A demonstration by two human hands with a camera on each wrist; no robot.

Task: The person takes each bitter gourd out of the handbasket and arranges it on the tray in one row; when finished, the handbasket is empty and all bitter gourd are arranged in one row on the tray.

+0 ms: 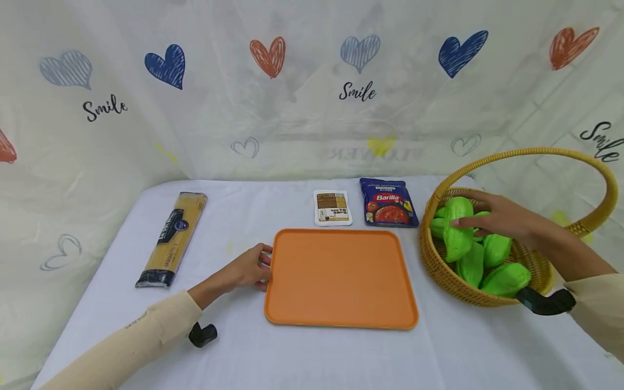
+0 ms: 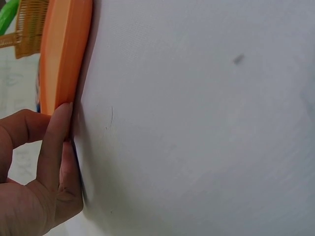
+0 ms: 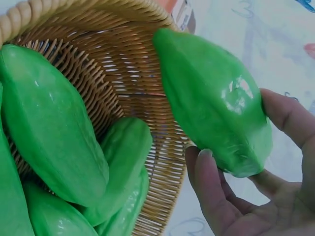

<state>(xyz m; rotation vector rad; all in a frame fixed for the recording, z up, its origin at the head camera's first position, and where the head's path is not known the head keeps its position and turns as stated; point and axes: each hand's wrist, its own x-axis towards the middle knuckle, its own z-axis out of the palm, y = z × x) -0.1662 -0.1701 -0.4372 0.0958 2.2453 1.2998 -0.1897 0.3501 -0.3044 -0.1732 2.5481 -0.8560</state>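
Observation:
In the head view my right hand (image 1: pixel 497 216) is over a wicker basket (image 1: pixel 441 276) at the right. It holds a green papaya (image 1: pixel 458 230), with the thumb on one side and fingers on the other. The right wrist view shows this papaya (image 3: pixel 211 98) lifted against the basket's inner wall, above several other green papayas (image 3: pixel 54 128). My left hand (image 1: pixel 251 268) is at the left edge of an orange tray (image 1: pixel 341 279). Its curled fingertips pinch the tray's rim (image 2: pixel 74 59), close to the white tablecloth.
A spaghetti pack (image 1: pixel 173 238) lies at the left of the table. Behind the tray are a small white-and-brown packet (image 1: pixel 332 208) and a blue Barilla pouch (image 1: pixel 388 203). The basket's tall handle (image 1: pixel 524 151) arches above its right side. A heart-printed curtain (image 1: pixel 302 108) hangs behind.

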